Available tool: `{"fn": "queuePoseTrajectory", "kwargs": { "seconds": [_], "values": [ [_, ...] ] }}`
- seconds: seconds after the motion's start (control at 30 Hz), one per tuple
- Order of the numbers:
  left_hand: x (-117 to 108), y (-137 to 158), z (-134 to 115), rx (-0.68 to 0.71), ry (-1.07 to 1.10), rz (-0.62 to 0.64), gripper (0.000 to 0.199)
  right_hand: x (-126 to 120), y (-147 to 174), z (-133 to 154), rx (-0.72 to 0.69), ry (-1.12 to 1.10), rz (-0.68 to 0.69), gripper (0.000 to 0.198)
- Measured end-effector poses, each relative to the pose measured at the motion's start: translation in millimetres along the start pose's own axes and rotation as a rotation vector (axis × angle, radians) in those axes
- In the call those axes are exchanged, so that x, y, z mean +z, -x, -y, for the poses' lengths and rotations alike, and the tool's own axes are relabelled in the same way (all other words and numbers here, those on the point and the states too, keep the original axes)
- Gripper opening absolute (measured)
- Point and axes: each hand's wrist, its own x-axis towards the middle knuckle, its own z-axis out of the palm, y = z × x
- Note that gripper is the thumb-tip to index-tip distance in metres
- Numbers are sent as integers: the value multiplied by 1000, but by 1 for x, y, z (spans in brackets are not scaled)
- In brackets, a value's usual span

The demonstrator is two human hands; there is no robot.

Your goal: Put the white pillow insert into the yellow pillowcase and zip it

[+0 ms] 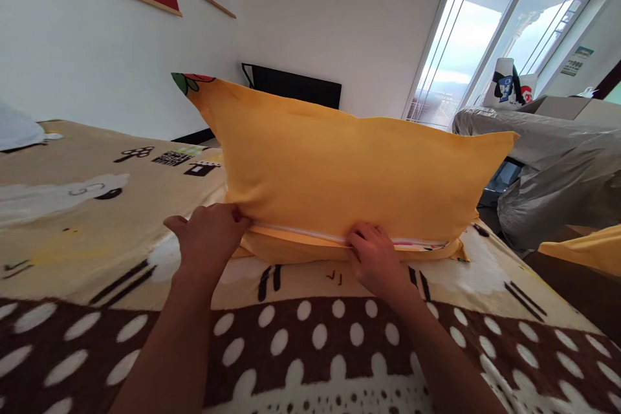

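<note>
A yellow pillow point(330, 168) in its case stands on its long edge on the bed, with a green and red print showing at its upper left corner. Along its lower side runs a white zipper point(301, 231), parted on the right, where a strip of white printed fabric point(417, 244) peeks out. My left hand point(208, 236) is closed on the case near the zipper's left end, thumb sticking out to the left. With fingers curled at the zipper's middle, my right hand point(373, 255) pinches the zipper edge; whether it holds the pull tab is hidden.
A beige and brown patterned blanket point(320, 336) covers the bed. Behind the pillow is a black panel point(295, 85) near the wall. To the right are plastic-covered stuff point(557, 168), a cardboard box point(557, 107) and another yellow cloth point(589, 249). White fabric point(19, 128) lies far left.
</note>
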Motion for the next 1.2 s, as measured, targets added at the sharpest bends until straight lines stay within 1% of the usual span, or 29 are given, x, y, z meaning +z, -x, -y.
{"fn": "queuePoseTrajectory", "kwargs": {
  "seconds": [0.07, 0.2, 0.33, 0.53, 0.67, 0.73, 0.83, 0.97, 1.07, 1.2],
  "values": [
    [4, 0, -1, -4, 2, -55, 29, -1, 0, 0, -3, 2, 3, 14],
    [20, -4, 0, -8, 67, -159, 28, 0, 0, 1, -4, 18, 22, 12],
    [30, -9, 3, 1, 137, -139, 28, 2, 1, 1, -23, 26, 28, 10],
    [28, -12, 2, -49, 139, -148, 20, 3, 1, 1, -23, 19, 29, 9],
    [30, -15, 4, -41, 139, -154, 21, 3, 1, 2, -22, 13, 40, 9],
    [31, -18, 7, -54, 147, -112, 23, 3, 1, 1, -28, 17, 41, 10],
    [29, -22, 14, -77, 118, 19, 29, 4, 2, -1, -30, 26, 42, 11],
    [22, -25, 23, 34, 106, 164, 30, 4, 2, -4, -7, 40, 46, 11],
    [16, -25, 26, 89, 96, 207, 31, 3, 2, -5, 1, 54, 51, 13],
    [13, -23, 22, 129, 53, 190, 30, 2, 2, -4, 1, 51, 61, 12]
  ]
}}
